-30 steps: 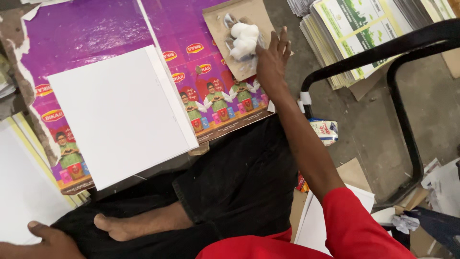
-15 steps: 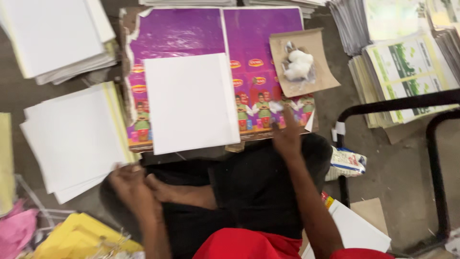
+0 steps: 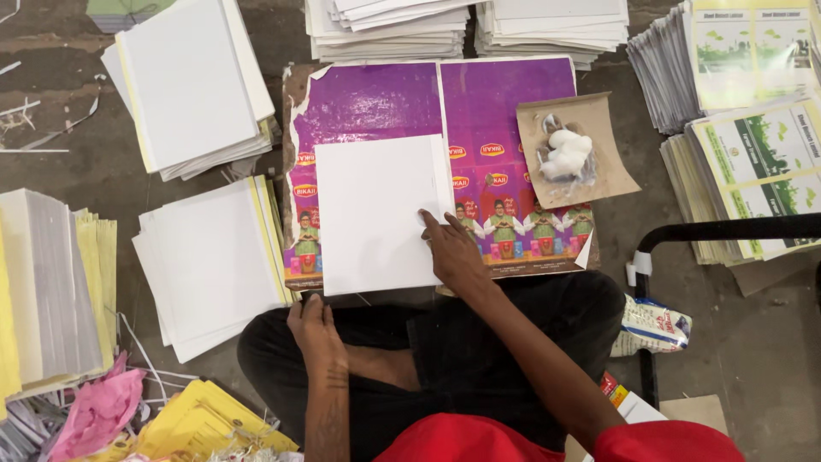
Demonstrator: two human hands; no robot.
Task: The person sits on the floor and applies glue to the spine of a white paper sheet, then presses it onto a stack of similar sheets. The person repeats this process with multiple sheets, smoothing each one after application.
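A white booklet (image 3: 376,214) lies on a purple printed board (image 3: 376,103) in front of my crossed legs. My right hand (image 3: 453,248) rests on the booklet's right edge, fingers spread flat on the paper. My left hand (image 3: 315,329) sits at the board's near edge just below the booklet's lower left corner, fingers curled, holding nothing I can see. A brown card (image 3: 599,180) with a white lump of paste (image 3: 564,154) on it lies on the board's right side.
Stacks of white booklets lie at left (image 3: 214,261), upper left (image 3: 184,85) and along the top (image 3: 402,26). Green printed covers (image 3: 744,103) pile up at right. A black metal frame (image 3: 727,231), a small packet (image 3: 654,325) and pink and yellow scraps (image 3: 111,411) surround me.
My right hand has come back from the paste card onto the booklet's right edge. My left hand has moved in to the board's near edge. The view has shifted to centre the board.
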